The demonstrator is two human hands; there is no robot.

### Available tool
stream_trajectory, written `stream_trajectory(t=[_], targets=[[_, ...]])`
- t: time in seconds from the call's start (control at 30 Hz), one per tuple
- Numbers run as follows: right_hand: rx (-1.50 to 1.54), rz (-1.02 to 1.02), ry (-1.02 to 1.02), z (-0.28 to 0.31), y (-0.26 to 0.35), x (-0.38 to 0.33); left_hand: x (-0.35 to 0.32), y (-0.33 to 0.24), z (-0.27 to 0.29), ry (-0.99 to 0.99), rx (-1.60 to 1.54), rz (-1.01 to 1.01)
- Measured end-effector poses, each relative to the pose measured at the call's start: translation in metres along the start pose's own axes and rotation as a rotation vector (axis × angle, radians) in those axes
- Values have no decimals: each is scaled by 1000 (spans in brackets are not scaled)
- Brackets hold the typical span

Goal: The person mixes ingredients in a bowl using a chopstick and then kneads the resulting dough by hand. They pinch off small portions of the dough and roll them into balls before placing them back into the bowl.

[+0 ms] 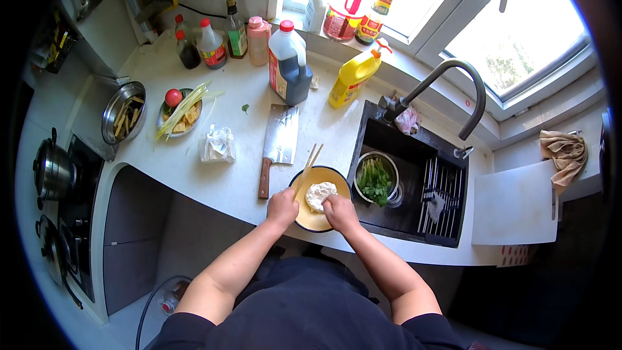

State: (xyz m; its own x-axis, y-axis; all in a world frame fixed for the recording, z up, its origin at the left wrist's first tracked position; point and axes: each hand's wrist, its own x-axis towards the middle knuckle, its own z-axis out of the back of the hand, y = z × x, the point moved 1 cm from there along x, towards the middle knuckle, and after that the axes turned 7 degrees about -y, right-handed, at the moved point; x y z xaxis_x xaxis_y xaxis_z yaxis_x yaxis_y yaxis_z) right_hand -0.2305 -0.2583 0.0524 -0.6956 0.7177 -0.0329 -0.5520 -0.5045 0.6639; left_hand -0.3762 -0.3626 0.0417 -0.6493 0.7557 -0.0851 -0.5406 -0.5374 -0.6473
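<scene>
A yellow bowl (313, 221) with a dark rim stands at the counter's front edge, a lump of white dough (319, 195) inside it. My left hand (283, 208) is closed on the bowl's left rim. A pair of chopsticks (309, 167) leans over that rim, lower ends against the left hand's fingers. My right hand (341, 212) reaches over the near right rim, fingers curled in against the dough's edge; its fingertips are hidden. Just left of the bowl lies a cleaver (280, 136), its wooden handle towards me.
A black sink (370, 217) at right holds a metal bowl of leafy greens (374, 180). Left on the counter (243, 181) are a plastic bag (218, 144), a plate of vegetables (186, 115) and a metal bowl (138, 131). Behind stand a large jug (288, 58), a yellow bottle (354, 78) and several seasoning bottles.
</scene>
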Motion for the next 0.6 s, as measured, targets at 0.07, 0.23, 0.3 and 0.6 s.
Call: stream_trajectory(t=[0.07,0.23,0.3,0.6], targets=[[-121,-134,87,4,0,6,2,-3,3,5,0,-20],[-375,-80,153,-21,9,20,-3,-3,5,40,42,-48],[-377,-59,124,-39,0,21,-5,-1,4,33,43,-67],[-141,4,180,-22,-16,22,-2,4,0,-14,36,-106]])
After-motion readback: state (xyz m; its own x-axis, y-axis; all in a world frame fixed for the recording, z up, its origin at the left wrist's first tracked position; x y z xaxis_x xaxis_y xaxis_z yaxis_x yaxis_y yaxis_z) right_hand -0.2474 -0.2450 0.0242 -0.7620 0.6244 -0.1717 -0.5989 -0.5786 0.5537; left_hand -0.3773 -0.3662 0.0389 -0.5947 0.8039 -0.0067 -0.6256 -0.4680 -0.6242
